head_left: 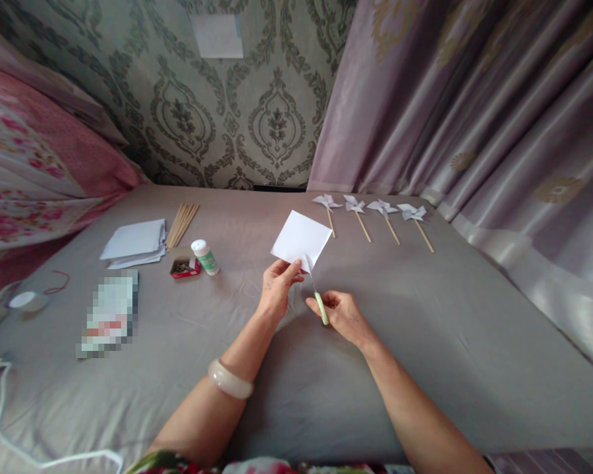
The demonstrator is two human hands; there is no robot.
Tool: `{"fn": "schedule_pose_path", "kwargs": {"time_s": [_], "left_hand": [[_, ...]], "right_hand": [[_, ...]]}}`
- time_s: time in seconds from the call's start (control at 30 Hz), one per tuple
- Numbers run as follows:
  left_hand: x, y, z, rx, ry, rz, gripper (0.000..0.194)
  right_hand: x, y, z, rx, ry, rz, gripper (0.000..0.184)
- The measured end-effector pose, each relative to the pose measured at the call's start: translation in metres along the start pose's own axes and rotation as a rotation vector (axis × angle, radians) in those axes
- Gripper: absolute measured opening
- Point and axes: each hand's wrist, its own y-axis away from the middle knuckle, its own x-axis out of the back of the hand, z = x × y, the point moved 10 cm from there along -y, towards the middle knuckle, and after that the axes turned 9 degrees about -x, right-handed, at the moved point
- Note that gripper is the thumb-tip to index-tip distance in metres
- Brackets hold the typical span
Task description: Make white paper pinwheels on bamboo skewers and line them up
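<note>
My left hand (278,282) pinches a square of white paper (301,237) near its lower corner, raised above the grey sheet. In my right hand (343,313) is a pair of scissors (321,308) with pale green handles. The scissor blades reach up to the paper's lower corner, where a small flap stands up beside my left thumb. Part of the blades is hidden by the paper. Behind the paper to the right, several white paper pinwheels (356,204) on wooden sticks lie in a row.
On the left are a stack of folded white paper (134,241), wooden sticks (182,224), a small red box (185,267) of metal bits and a white-green bottle (205,257). A blurred packet (109,316) and a white cable (39,461) lie nearer. Curtains (425,99) border the right.
</note>
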Motion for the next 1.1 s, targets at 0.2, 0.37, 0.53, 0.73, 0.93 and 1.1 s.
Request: {"fn": "schedule_pose_path", "kwargs": {"time_s": [0.2, 0.37, 0.53, 0.73, 0.93, 1.1], "left_hand": [[-0.0009, 0.0004, 0.0005, 0.008, 0.009, 0.005, 0.022], [-0.0019, 0.0013, 0.0018, 0.016, 0.006, 0.005, 0.023], [-0.0046, 0.0032, -0.0003, 0.031, 0.004, -0.016, 0.024], [-0.0058, 0.0046, -0.0058, 0.056, 0.007, -0.024, 0.025], [-0.0063, 0.0045, -0.003, 0.05, 0.012, -0.016, 0.025], [-0.0069, 0.005, -0.0025, 0.055, 0.017, -0.011, 0.025]], "right_hand": [[0.0019, -0.0035, 0.0043, 0.018, -0.001, 0.021, 0.04], [0.0022, -0.0023, 0.0029, 0.022, 0.005, 0.025, 0.04], [0.0021, 0.0004, -0.0032, 0.053, -0.015, 0.028, 0.041], [0.003, 0.0003, -0.0036, 0.057, -0.017, 0.036, 0.041], [0.0036, -0.0022, 0.0004, 0.053, -0.022, 0.055, 0.038], [0.0043, -0.0032, 0.0008, 0.068, -0.006, 0.072, 0.039]]}}
